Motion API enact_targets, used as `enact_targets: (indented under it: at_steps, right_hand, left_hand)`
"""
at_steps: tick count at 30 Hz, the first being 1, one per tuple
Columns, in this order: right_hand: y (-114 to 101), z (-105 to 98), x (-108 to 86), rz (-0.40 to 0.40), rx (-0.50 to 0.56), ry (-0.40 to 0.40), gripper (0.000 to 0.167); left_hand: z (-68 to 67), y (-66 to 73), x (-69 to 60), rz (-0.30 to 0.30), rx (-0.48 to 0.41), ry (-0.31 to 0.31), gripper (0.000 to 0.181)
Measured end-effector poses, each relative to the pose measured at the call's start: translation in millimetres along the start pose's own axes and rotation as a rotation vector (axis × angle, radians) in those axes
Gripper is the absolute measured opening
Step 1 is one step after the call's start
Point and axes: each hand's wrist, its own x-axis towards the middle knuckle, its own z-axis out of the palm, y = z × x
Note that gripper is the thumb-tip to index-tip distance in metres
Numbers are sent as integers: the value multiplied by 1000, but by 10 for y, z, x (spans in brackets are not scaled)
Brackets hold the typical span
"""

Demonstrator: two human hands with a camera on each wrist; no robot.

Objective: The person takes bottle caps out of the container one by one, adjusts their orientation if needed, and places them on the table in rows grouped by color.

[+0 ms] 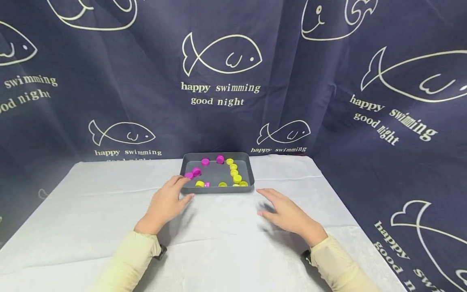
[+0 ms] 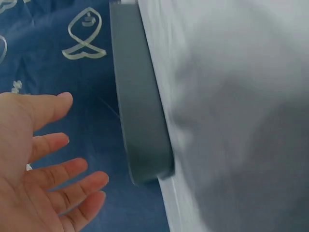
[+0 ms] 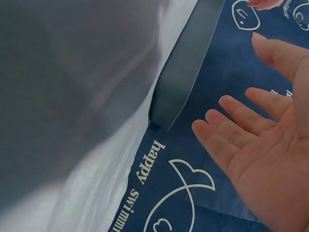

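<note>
A dark grey rectangular tray (image 1: 215, 190) lies at the far side of the table, holding several magenta caps (image 1: 220, 159) and several yellow caps (image 1: 237, 178). Magenta ones are mostly on its left and back, yellow ones mostly down its right side and along the front. My left hand (image 1: 167, 204) hovers near the tray's front left corner with fingers spread, nothing held. Off the front right corner, my right hand (image 1: 286, 211) is likewise empty, its fingers loosely extended. Both wrist views show the tray's outer wall (image 2: 142, 96) apart from the fingers.
A white cloth (image 1: 226, 243) covers the table. Behind and to the right hangs a dark blue curtain (image 1: 219, 125) printed with fish and lettering, close behind the tray. Each sleeve has a dark device at the wrist.
</note>
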Motion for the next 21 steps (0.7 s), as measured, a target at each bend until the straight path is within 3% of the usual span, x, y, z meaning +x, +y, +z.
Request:
enact_targets:
  at_steps: [6,11,16,21]
  right_hand:
    - [-1,-41,191,-30,-5,55,53]
    - [0,-113,427,-39,-13,77,45]
    - [2,-112,710,5,-46,65,37]
    - [26,-64,997,63,-95,17,31]
  left_hand:
    - [92,-208,172,-52,21,-33,46]
    - [173,-301,246,-59,18,-53,41]
    - [254,-374,246,-34,-3,-84,26]
    - [312,-405,266,0,-26,-77,6]
